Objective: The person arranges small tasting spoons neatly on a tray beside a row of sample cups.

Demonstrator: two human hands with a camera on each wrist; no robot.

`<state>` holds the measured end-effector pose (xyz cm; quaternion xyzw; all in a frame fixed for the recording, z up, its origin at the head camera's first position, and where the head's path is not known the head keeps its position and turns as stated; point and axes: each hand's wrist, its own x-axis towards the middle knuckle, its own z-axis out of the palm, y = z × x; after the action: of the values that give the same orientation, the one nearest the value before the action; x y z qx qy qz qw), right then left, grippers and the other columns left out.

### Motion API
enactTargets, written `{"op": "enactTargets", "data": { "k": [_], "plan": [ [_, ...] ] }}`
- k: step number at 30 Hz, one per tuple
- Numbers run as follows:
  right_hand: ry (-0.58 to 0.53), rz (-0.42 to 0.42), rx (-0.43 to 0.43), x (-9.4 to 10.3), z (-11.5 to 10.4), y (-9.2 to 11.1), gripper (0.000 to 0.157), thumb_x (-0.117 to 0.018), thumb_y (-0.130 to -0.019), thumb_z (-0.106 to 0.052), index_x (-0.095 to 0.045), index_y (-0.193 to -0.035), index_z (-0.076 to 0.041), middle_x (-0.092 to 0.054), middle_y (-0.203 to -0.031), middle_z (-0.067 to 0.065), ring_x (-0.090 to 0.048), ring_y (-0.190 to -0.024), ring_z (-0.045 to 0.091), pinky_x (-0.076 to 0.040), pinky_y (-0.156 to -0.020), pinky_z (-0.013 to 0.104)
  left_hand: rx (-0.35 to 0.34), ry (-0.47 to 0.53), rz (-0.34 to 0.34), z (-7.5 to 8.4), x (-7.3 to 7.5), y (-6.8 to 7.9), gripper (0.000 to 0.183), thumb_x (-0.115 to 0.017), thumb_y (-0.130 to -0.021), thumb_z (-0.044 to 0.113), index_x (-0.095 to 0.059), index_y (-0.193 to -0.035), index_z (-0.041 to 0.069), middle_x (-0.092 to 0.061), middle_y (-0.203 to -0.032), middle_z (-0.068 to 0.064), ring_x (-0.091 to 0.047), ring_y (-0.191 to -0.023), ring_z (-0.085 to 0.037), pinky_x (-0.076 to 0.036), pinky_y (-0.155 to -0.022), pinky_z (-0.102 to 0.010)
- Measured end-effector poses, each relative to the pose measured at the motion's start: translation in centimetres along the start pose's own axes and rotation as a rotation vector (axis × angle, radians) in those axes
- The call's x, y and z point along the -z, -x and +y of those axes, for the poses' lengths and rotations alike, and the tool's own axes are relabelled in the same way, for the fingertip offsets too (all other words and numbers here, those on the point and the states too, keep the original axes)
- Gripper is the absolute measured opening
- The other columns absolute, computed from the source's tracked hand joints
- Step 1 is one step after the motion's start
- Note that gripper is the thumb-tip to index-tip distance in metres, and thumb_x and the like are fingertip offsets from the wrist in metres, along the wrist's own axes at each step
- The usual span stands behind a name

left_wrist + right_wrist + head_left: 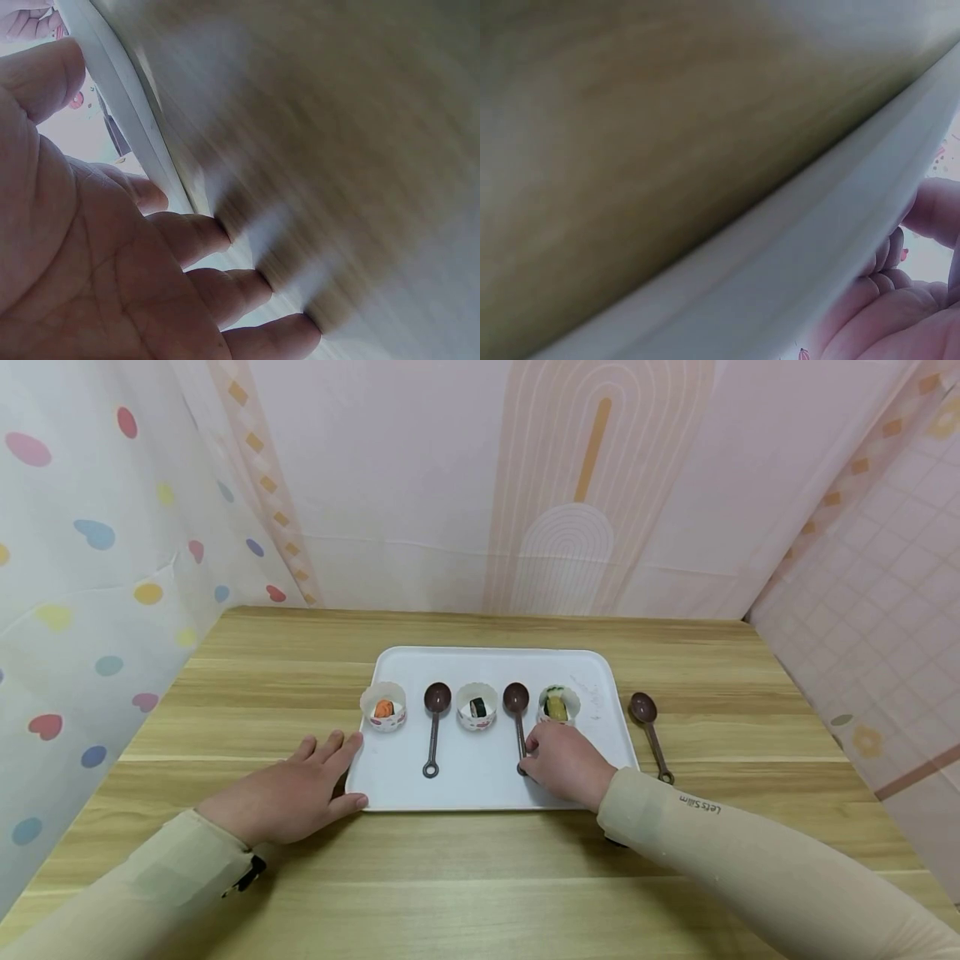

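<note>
A white tray [472, 789] lies on the table, bearing paper cups and brown long-handled spoons. My left hand [281, 797] rests at the tray's left edge with spread fingers; its fingertips [300, 334] touch the table in the left wrist view. My right hand [566, 764] is over the tray's front right, curled fingers pinching the handle end of the right-hand spoon [516, 697] on the tray. That spoon's bowl points away from me. Just beyond the hand stands a cup [567, 697] with a yellow-topped toy sushi piece [556, 707] inside.
Another spoon [437, 697] lies between a cup [397, 693] holding orange-topped sushi [384, 708] and the middle cup [489, 695] with a dark-wrapped roll [478, 707]. A third spoon [654, 739] lies on the table right of the tray. Curtains [405, 485] enclose the table.
</note>
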<state>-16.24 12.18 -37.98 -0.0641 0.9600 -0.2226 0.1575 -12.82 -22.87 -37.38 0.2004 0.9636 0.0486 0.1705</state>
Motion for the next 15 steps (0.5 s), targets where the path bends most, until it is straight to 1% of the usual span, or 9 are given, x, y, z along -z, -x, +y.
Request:
{"op": "enactTargets", "data": {
  "k": [6,15],
  "plan": [
    [0.001,-0.004,0.000,-0.04,0.00,0.05,0.018,-0.074,-0.099,-0.018,-0.076,-0.107,-0.002,-0.069,-0.106,0.008,-0.059,-0.082,0.018,-0.048,-0.064,0.027,0.003,0.005,-0.005,-0.03,-0.05,-0.07,0.093,-0.054,-0.104,0.062,-0.024,-0.165,-0.002,-0.027,-0.166,-0.038,-0.027,-0.146,-0.070,-0.040,-0.112,-0.073],
    [0.022,0.000,-0.002,-0.12,-0.09,0.09,0.019,-0.075,-0.099,-0.019,-0.076,-0.108,-0.003,-0.070,-0.105,0.007,-0.058,-0.082,0.018,-0.048,-0.066,0.027,-0.001,0.005,-0.012,-0.09,-0.09,-0.17,0.094,-0.054,-0.104,0.061,-0.024,-0.165,-0.003,-0.027,-0.166,-0.038,-0.027,-0.145,-0.070,-0.039,-0.113,-0.073]
  ]
}}
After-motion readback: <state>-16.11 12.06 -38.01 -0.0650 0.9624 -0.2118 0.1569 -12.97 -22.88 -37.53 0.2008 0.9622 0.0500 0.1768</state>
